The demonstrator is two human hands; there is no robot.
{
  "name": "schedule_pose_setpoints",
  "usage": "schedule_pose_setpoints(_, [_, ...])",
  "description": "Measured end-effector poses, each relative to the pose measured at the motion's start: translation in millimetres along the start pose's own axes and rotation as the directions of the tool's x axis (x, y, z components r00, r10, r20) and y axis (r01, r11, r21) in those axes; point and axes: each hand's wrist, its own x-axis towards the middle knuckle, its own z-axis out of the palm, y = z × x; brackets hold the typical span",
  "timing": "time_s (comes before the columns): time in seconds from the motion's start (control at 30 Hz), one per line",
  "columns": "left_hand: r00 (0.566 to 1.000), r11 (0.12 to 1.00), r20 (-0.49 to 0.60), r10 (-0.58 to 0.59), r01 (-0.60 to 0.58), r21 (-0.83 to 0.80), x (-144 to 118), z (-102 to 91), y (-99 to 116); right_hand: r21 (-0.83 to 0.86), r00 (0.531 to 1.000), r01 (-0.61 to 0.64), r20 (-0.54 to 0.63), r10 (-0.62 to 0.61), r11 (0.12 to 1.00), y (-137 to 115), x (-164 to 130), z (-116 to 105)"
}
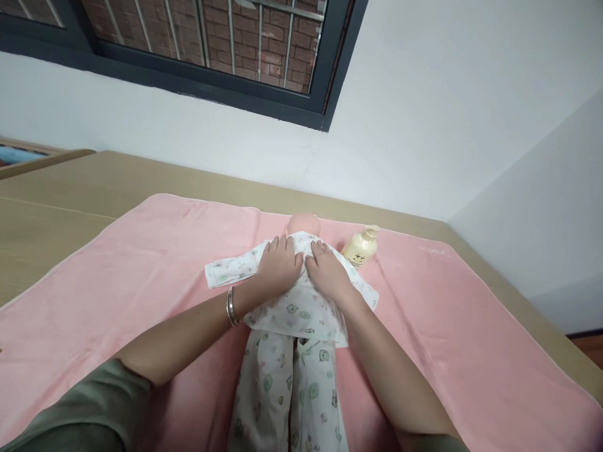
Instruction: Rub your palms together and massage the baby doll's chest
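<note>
On the pink blanket [424, 326], toward the far edge and near the middle, a doll [304, 223] is laid lengthwise, its rounded head pointed to the far side; which way the face is turned cannot be told. It is covered by a white printed top [301, 311], whose sleeves are spread to the left and right. Below the hem, matching printed trousers [266, 383] are stretched toward the near side, where they are cut off by the edge of the view.

The left hand [280, 267] is laid on the left upper part of the top, its fingers extended close together and its thumb pointed inward. The right hand [327, 270] is rested on the right upper part, its fingers extended and slightly bent. The cloth is touched by both hands; whether any fold is pinched beneath them cannot be told. A silver-coloured bracelet [230, 306] is worn on the left wrist, and the left upper arm is covered by a green sleeve [89, 402].

Just beyond the right sleeve of the top, a pale yellow pump bottle [360, 248] is placed. The blanket is spread over a wooden surface [61, 229], bordered at the far side by a white wall [400, 125]. A dark-framed window [211, 75] is set in it, at the far left.
</note>
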Motion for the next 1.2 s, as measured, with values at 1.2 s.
schedule_pose_setpoints(1.2, [0.999, 0.998, -0.001, 0.039, -0.039, 0.051, -13.7, 0.2, 15.5, 0.033, 0.998, -0.053, -0.018, 0.054, 0.998, 17.1, 16.0, 6.0])
